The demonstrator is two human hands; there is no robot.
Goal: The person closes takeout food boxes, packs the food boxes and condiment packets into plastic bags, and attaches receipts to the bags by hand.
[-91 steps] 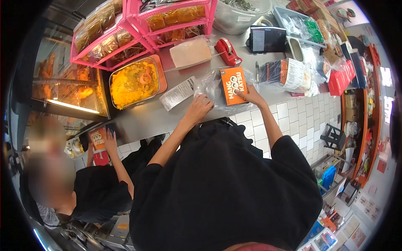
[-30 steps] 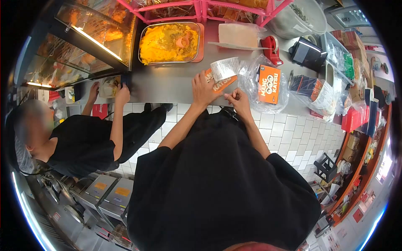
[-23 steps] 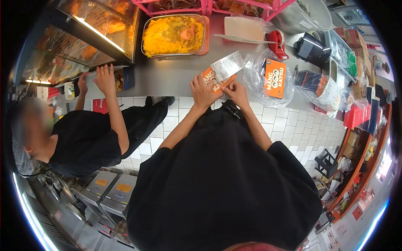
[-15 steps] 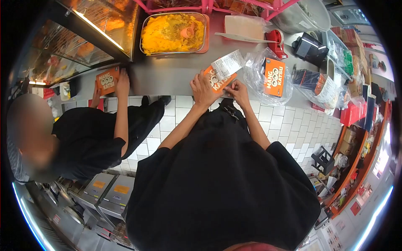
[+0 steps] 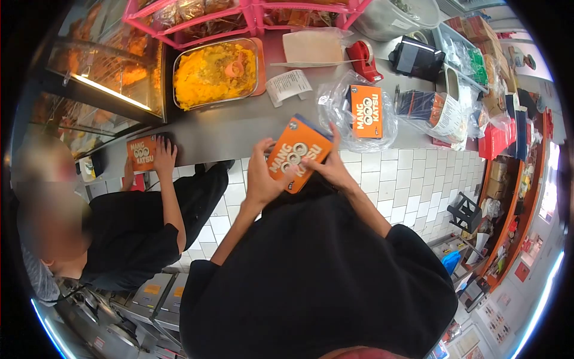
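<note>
Gripping closed-looking orange box (image 5: 301, 142) between left hand (image 5: 263, 179) and right hand (image 5: 332, 168), at near edge of counter (image 5: 209, 133) | Seemingly done: showing second box (image 5: 366, 112) resting on plastic bag (image 5: 332, 124) | Seemingly unfinished: showing receipt (image 5: 290, 87) lying loose, apart from both boxes

The person wears a loose black top (image 5: 317, 287), its cloth matte, with soft folds across the front. The wide short sleeves (image 5: 415, 251) are the same black and end near the elbows, leaving forearms (image 5: 236, 233), left hand (image 5: 265, 181) and right hand (image 5: 335, 170) bare.
</note>
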